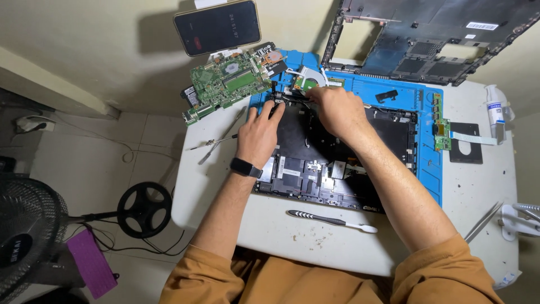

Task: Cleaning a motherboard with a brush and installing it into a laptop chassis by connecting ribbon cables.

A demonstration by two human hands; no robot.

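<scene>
Laptop base [337, 163]: left hand [259, 135] pressed flat, right hand [334, 110] pinching cables [292, 98]; a hard tug may tear them.

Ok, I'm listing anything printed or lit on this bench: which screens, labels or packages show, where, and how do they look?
Phone: propped against the wall, top left; dark screen, faint pale digits.
Sticker: white rectangle on the black laptop bottom cover, top right.
Tube: white, blue label, table's right edge.
Stickers: small white ones inside the open laptop base, near the left hand.
Smartwatch: blank black face.
</scene>
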